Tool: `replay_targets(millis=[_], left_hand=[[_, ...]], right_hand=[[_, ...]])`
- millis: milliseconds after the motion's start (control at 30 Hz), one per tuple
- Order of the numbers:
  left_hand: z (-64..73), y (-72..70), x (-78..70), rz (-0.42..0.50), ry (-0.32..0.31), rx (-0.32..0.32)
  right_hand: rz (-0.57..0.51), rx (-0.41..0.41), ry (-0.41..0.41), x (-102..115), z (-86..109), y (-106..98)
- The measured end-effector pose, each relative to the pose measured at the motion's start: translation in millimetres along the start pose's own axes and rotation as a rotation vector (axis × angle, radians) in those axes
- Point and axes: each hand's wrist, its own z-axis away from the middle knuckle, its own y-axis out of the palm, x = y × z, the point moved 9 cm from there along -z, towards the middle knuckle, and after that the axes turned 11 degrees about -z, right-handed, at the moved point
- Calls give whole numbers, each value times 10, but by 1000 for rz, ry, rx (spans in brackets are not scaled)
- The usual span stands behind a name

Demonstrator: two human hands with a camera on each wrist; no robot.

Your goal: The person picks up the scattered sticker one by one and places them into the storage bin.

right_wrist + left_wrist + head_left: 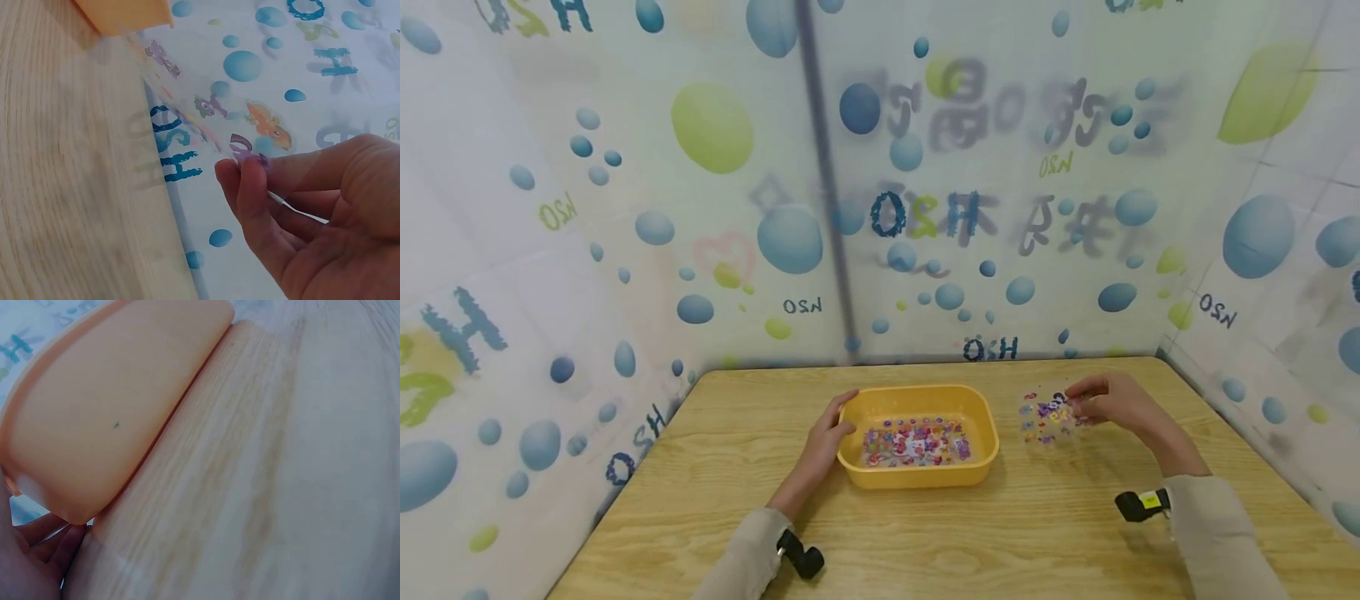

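A yellow plastic basin (917, 477) sits on the wooden table, with colourful sticker sheets (916, 443) lying flat inside it. At its left end my left hand (822, 442) grips the rim, thumb on top; in the left wrist view the fingers (69, 547) reach round the outer wall of the basin (125, 406). To the right of the basin, my right hand (1116, 406) pinches a clear sticker sheet (1047, 417) between thumb and fingertips, above the table. Purple and orange cartoon figures show on this sheet (269, 125) in the right wrist view.
The wooden table (985, 542) ends at a curtain (917, 308) printed with blue and green drops, which hangs behind it and along both sides. Black wrist cameras are strapped on the left sleeve (752, 546) and right sleeve (1213, 521).
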Motion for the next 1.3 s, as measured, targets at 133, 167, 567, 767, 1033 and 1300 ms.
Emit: replay_targets(millis=[133, 167, 567, 767, 1033, 1300], left_hand=[[9, -6, -18, 8, 3, 6], [10, -8, -24, 5, 3, 6], [16, 2, -36, 10, 6, 17], [27, -3, -42, 11, 8, 14], [32, -26, -53, -3, 32, 6], [17, -15, -50, -15, 38, 13]], right_hand=[[-11, -21, -16, 51, 3, -26], [-11, -22, -20, 61, 3, -29], [-61, -59, -84, 263, 56, -35], [-31, -77, -84, 354, 74, -11], [-80, -68, -100, 451, 61, 86], [-67, -55, -92, 503, 19, 225]])
